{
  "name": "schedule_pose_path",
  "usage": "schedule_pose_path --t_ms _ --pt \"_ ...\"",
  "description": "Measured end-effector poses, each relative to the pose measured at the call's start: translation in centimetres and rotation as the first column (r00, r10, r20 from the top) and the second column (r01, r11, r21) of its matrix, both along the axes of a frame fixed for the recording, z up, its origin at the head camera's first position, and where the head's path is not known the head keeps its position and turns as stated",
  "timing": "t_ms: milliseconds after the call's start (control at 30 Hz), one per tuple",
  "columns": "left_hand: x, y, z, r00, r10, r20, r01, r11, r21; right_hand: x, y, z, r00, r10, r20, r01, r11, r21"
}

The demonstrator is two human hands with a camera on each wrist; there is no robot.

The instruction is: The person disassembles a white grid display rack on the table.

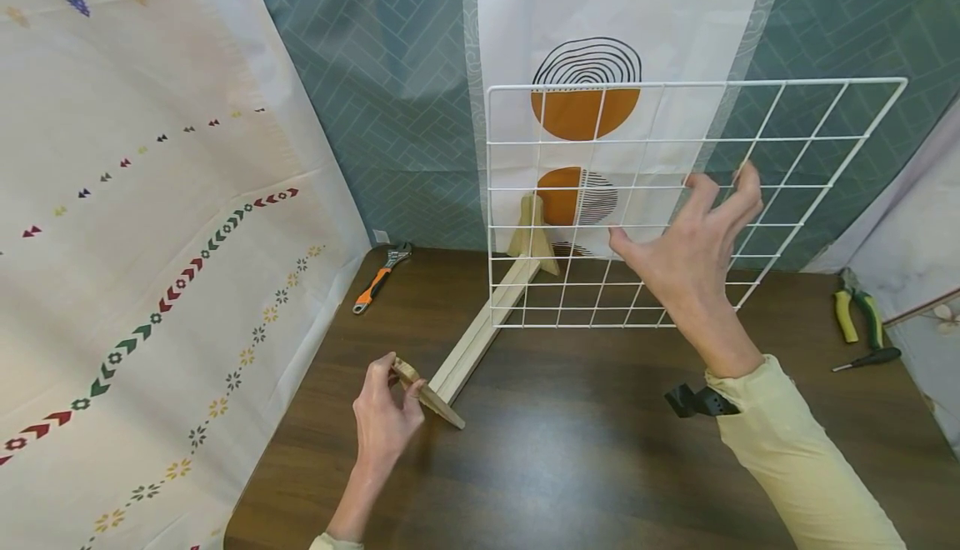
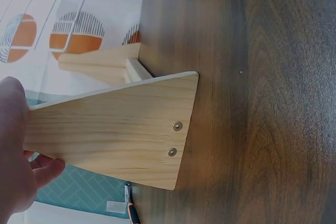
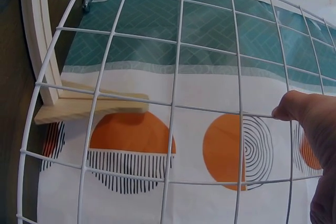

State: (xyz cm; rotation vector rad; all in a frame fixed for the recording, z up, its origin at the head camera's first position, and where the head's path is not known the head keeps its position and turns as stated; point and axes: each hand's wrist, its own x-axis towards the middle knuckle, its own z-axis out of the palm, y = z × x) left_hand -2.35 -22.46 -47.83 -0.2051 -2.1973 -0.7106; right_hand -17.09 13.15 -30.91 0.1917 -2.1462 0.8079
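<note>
A white wire grid panel (image 1: 697, 83) stands up over the wooden stand, its wires crossing in front of the far wall. My right hand (image 1: 690, 258) grips the panel, thumb and fingers spread and hooked at its wires. The stand has a pale beam (image 1: 487, 325) joining two tapered end pieces. At the near end piece (image 1: 435, 404), my left hand (image 1: 386, 417) pinches the narrow upper part between thumb and fingers. Two screw heads (image 2: 175, 139) show on its outer face in the left wrist view. The far end piece (image 1: 531, 237) sits near the wall, behind the wires.
An orange and black adjustable wrench (image 1: 382, 277) lies at the table's back left. Pliers with green-yellow handles (image 1: 857, 317) and a black screwdriver (image 1: 873, 358) lie at the right edge. Patterned cloth (image 1: 405, 117) hangs behind the brown table (image 1: 585, 450).
</note>
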Motion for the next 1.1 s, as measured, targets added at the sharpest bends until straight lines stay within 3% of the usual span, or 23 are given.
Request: schedule_pose_path --t_ms 700,1100 --pt "0.7 1.0 0.1 0.998 0.064 0.001 -0.064 0.998 0.006 -0.1 0.0 -0.2 1.000 0.002 0.003 -0.002 1.000 -0.030" --pt "0.8 1.1 -0.3 0.994 0.086 -0.065 -0.087 0.996 -0.015 0.0 0.0 -0.4 1.000 0.004 0.016 -0.003 1.000 -0.021"
